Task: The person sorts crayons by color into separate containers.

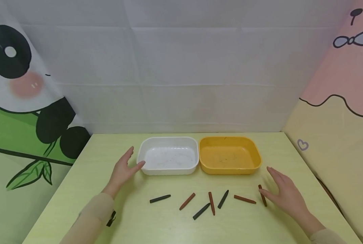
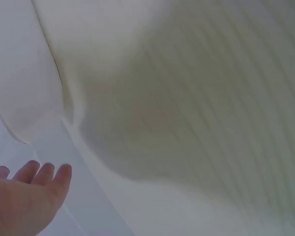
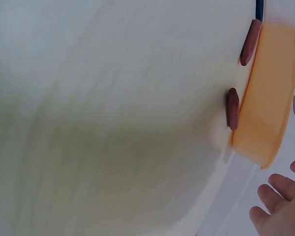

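Note:
My left hand (image 1: 122, 173) hovers at the left side of the white tub (image 1: 169, 171), thumb and fingers spread, holding nothing. My right hand (image 1: 286, 195) is also spread with nothing in it. Its thumb overlaps a reddish-brown crayon (image 1: 263, 198) in the head view. Several more crayons lie scattered across the table: a brown one (image 1: 244, 199) left of the right hand, a dark one (image 1: 223, 199), and another dark one (image 1: 201, 211) whose tip meets a brown one (image 1: 212, 203). Farther left are a brown crayon (image 1: 187, 201) and a dark crayon (image 1: 160, 199).
A yellow tub (image 1: 230, 171) stands against the white one at the back of the pale table (image 1: 157, 227). Behind them hangs a white cloth (image 1: 184, 74), with cartoon-printed cloths at both sides. A small black piece (image 1: 111, 218) shows beside the left sleeve.

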`<action>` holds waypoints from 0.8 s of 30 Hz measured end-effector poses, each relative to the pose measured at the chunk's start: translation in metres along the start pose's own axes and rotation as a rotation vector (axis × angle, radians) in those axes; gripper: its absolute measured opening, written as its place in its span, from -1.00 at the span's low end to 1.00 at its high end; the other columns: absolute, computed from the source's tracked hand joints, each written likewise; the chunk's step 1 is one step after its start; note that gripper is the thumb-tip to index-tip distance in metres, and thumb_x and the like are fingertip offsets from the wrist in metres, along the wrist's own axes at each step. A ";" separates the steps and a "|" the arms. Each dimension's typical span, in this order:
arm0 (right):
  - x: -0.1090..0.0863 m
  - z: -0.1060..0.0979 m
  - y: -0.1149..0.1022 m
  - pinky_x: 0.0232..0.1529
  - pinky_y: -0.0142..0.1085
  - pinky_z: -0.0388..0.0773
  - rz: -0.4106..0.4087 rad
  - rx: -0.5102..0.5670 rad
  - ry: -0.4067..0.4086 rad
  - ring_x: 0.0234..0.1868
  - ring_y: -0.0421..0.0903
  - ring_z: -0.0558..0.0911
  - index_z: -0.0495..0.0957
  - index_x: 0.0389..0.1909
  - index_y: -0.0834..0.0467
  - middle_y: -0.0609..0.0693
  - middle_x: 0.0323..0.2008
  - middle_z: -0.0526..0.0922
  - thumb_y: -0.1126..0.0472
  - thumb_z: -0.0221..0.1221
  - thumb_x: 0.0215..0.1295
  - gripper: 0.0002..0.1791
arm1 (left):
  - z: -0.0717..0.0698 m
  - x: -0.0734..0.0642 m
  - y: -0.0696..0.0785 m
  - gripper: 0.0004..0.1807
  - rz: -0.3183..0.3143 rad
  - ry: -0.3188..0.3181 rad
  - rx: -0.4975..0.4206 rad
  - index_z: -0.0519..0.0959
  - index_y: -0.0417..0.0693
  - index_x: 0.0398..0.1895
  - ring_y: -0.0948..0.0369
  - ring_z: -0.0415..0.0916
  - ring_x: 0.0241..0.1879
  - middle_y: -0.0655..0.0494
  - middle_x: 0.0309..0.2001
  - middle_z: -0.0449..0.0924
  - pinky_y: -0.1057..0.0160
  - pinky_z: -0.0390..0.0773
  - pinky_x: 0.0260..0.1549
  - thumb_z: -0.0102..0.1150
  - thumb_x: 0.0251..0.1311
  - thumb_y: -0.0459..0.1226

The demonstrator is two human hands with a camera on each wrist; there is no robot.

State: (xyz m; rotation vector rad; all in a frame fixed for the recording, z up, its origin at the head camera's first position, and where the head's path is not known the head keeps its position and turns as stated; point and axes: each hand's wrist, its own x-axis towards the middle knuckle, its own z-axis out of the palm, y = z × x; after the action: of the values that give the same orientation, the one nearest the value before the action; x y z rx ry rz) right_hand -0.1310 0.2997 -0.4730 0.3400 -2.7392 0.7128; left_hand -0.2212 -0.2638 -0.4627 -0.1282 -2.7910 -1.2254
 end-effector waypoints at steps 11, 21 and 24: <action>-0.012 0.009 0.009 0.02 0.27 0.44 0.038 0.039 -0.047 0.02 0.35 0.52 0.38 0.28 0.41 0.37 0.04 0.57 0.13 0.51 0.01 -0.14 | -0.005 0.007 -0.010 -0.10 -0.070 -0.043 -0.239 0.07 -0.09 0.56 -0.21 0.25 0.34 -0.32 0.39 0.25 -0.18 0.32 0.29 0.31 0.27 -0.07; -0.022 0.017 0.014 -0.12 0.12 0.60 0.117 0.053 -0.092 -0.14 0.18 0.61 0.43 0.24 0.40 0.25 -0.10 0.63 0.15 0.51 0.02 -0.21 | -0.005 0.015 -0.017 -0.15 -0.077 -0.105 -0.416 0.06 -0.14 0.56 -0.22 0.31 0.30 -0.37 0.37 0.26 0.21 0.61 0.03 0.28 0.31 -0.21; -0.023 0.017 0.013 -0.14 0.03 0.63 0.134 0.056 -0.095 -0.15 0.13 0.61 0.46 0.22 0.39 0.20 -0.12 0.64 0.13 0.50 0.04 -0.24 | -0.004 0.017 -0.017 -0.17 -0.088 -0.124 -0.502 0.06 -0.18 0.55 -0.19 0.33 0.28 -0.40 0.38 0.23 0.27 0.65 -0.05 0.26 0.32 -0.30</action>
State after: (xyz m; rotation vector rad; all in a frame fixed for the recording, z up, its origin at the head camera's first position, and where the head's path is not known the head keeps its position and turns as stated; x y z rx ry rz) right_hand -0.1168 0.3055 -0.5011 0.2090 -2.8571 0.8288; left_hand -0.2401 -0.2776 -0.4704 -0.1184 -2.5393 -1.9790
